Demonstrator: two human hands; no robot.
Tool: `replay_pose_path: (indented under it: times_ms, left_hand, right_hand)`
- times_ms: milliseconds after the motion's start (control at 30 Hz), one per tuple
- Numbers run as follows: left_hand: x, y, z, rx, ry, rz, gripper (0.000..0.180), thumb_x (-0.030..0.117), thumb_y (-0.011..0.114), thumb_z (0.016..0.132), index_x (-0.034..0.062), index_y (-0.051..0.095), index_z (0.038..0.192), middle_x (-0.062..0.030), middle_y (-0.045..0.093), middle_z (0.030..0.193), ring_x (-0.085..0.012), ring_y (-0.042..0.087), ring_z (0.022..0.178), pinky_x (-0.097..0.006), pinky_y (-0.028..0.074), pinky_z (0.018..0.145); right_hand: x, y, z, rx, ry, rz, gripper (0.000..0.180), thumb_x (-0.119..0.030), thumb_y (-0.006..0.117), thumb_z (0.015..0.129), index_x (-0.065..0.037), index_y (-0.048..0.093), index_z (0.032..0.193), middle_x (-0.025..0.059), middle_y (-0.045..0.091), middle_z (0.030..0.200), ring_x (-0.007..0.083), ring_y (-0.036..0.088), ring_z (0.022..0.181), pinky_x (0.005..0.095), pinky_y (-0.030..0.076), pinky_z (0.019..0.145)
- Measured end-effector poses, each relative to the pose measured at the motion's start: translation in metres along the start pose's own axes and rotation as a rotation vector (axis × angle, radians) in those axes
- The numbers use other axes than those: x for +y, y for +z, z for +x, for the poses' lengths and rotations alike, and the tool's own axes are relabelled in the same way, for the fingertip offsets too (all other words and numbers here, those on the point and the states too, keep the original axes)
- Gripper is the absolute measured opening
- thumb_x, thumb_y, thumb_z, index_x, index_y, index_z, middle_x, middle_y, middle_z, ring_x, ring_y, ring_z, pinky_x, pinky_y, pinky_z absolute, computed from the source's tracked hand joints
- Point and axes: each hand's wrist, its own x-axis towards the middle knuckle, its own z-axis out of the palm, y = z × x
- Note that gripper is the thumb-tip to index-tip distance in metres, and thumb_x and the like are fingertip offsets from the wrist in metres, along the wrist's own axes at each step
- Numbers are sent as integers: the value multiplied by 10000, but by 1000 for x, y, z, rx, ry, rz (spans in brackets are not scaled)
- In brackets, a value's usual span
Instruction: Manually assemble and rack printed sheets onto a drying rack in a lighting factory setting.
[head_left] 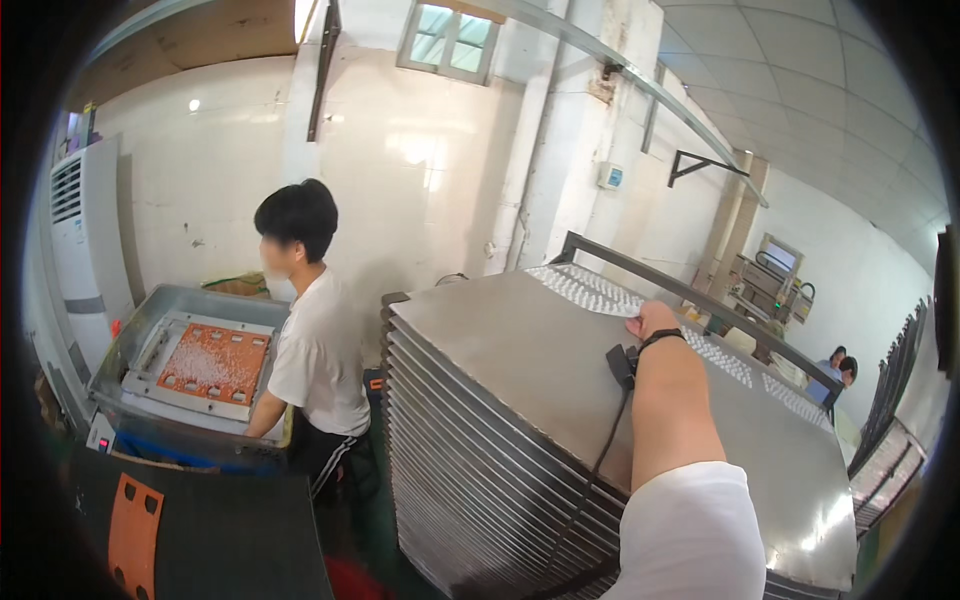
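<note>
My right hand reaches over the top metal tray of a tall stack. Its fingers are closed at the near right end of a white sheet covered with rows of small white pieces. The fingertips are partly hidden, but they seem to pinch the sheet's edge. Two more groups of small white pieces, one of them a white strip, lie along the tray's far side to the right. A black band with a small black device and a cable sits at my right wrist. My left hand is out of view.
A co-worker stands at left, one arm in a grey plastic tub holding an orange perforated plate. An orange strip lies on a dark table. A dark metal bar runs behind the stack. More people are far right.
</note>
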Motion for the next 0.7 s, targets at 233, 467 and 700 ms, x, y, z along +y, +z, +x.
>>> replay_pose_path:
  times_ms: [233,467,700]
  left_hand:
    - [-4,-5,4,-5,34,14,168,204,574,809,41,610,822,-239,583,762,-423,547,681,-481,430,597]
    - [-4,-13,-11,3,58,69,171,203,575,806,39,614,837,-241,585,780,-423,550,696,-479,434,607]
    - [-11,-21,-53,36,4,130,176,202,577,804,37,617,851,-244,587,798,-422,552,712,-477,438,617]
  right_hand:
    - [-1,-18,12,159,-452,-801,166,-96,494,802,-56,645,855,135,643,898,270,630,793,388,525,706]
    - [-47,102,-36,212,-990,-898,222,-180,497,789,-6,624,842,202,622,931,339,604,896,426,491,778]
    - [-73,276,-277,-529,-1361,-938,252,-242,580,774,-16,666,847,199,638,923,361,605,889,422,485,790]
